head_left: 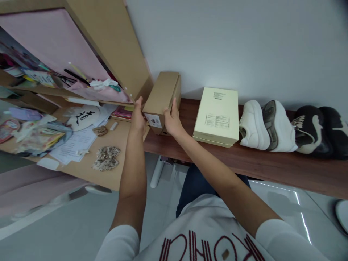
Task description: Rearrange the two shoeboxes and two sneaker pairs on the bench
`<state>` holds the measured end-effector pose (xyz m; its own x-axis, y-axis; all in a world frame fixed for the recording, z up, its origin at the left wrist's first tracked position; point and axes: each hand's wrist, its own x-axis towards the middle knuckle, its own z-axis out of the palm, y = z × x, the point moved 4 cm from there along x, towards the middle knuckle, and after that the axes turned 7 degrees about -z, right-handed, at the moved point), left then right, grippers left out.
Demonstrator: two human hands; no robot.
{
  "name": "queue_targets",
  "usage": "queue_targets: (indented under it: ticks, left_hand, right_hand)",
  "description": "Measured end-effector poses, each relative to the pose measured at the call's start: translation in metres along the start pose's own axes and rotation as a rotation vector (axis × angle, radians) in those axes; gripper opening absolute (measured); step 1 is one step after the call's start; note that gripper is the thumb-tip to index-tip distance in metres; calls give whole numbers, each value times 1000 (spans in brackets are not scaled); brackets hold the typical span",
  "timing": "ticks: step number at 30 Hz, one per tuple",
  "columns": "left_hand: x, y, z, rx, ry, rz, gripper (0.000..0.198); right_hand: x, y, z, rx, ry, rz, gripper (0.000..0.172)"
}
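Observation:
A brown cardboard box point(162, 88) with a white label on its front end stands on the dark wooden shelf point(217, 152), against the desk's side panel. My left hand point(138, 117) presses along its left side, thumb and fingers pointing away from me. On the opposite side, my right hand point(173, 119) grips the box near its front right corner. The box is held between both palms; some fingertips are hidden. Right of it lies a pale yellow box point(217, 114) with printed labels on its lid, apart from my hands.
White shoes point(254, 125) and black shoes point(311, 130) line the shelf's right part. At left, a desk point(108, 177) carries papers, a round fan point(84, 116), a patterned scrunchie point(106, 158) and plastic packets. Its tall board panel point(114, 47) rises beside the cardboard box.

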<state>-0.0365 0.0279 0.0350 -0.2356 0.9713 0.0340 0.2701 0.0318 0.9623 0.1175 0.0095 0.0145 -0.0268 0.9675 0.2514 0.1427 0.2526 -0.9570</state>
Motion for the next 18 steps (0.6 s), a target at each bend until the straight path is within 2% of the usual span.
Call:
queue_targets:
  ticks: [3,6,11,15,18]
  left_hand:
    - [-3,-15,8,-175,-54,-198,72]
    - [-4,-34,21,-306,-106,-290,69]
    - [-4,-68,40,-353,-208,-486,56]
    - [-2,-84,40,-339,-146,-609,38]
    - [3,-85,35,-335,-57,-617,30]
  right_hand:
    - [-2,1,-7,36,25,-8,86]
    - [-4,1,-13,54,29,-6,82]
    - [-8,-3,-25,50,41,-34,82]
    - [-11,-5,-37,47,46,-50,72]
    - [-13,-2,-43,39,56,-46,63]
